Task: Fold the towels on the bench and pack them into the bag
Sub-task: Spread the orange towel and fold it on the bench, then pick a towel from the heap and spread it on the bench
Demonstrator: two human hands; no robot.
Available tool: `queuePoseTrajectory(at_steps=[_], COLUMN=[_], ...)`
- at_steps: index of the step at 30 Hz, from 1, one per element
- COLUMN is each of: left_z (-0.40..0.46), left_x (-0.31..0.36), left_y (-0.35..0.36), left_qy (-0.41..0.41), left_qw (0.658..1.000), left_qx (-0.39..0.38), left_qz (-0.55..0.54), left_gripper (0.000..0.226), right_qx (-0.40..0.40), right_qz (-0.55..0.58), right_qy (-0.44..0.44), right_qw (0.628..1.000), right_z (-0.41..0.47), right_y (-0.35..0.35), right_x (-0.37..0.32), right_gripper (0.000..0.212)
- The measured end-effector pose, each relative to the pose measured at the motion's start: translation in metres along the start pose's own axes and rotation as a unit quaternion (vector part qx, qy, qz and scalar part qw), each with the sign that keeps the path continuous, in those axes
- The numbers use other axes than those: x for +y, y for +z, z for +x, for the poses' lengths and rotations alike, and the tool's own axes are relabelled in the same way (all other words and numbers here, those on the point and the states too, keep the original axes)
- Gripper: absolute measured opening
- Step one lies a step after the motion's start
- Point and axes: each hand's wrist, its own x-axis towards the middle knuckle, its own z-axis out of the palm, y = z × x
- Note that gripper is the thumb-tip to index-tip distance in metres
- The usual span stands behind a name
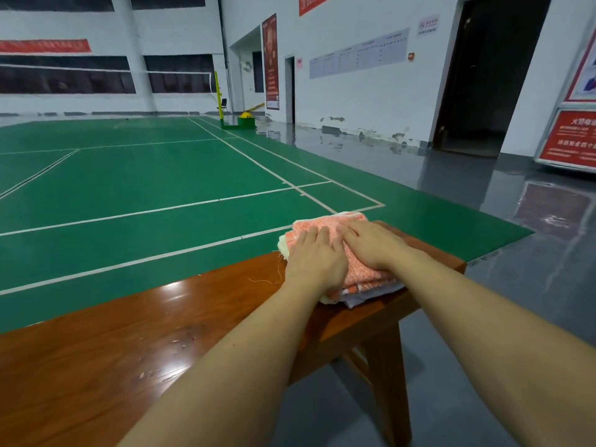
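Note:
A folded orange-and-white patterned towel [325,222] lies on top of a small stack near the right end of a glossy brown wooden bench [154,330]. A grey-white folded cloth [371,295] peeks out under it at the near edge, and a pale yellow one [283,241] shows at the left. My left hand [314,256] rests flat on the towel's left half, fingers together. My right hand [371,241] lies flat on its right half. Neither hand grips anything. No bag is in view.
The bench's right end [451,262] stops just past the stack, with grey floor [467,366] below. Beyond the bench lies a green badminton court [161,175] with white lines. A net post [221,101], a dark doorway [483,75] and red signboards [567,137] stand farther off.

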Motion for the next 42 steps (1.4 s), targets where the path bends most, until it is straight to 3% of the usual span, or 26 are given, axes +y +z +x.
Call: queuePoseTrajectory(at_steps=[7,12,20,27,35,42], left_z=[-0.016,-0.035,-0.111,-0.224,-0.345,-0.420], left_x=[0.008,-0.015,-0.116,-0.227,-0.310,-0.368], left_y=[-0.025,-0.071,-0.150,-0.250,-0.347,-0.389], left_qy=[0.013,0.026,-0.009,-0.127,-0.262,-0.422], left_qw=[0.998,0.997,0.997,0.974,0.921,0.804], left_qx=[-0.047,0.015,0.074,0.134,0.193,0.261], left_qz=[-0.028,-0.071,0.037,0.135,0.215,0.328], left_gripper=[0.059,0.057,0.061,0.061,0.060,0.060], right_qx=[0.024,0.096,0.069,0.039,-0.036,-0.106], right_qz=[-0.044,-0.119,-0.129,-0.069,0.038,0.092], right_qy=[-0.002,-0.047,-0.198,-0.327,-0.430,-0.465], right_qw=[0.999,0.987,0.969,0.942,0.901,0.874], right_z=[-0.008,-0.014,-0.013,-0.027,-0.071,-0.098], right_y=[-0.004,-0.020,0.014,0.077,0.136,0.175], right_x=[-0.005,-0.035,-0.171,-0.329,-0.486,-0.571], right_gripper=[0.057,0.061,0.061,0.061,0.059,0.060])
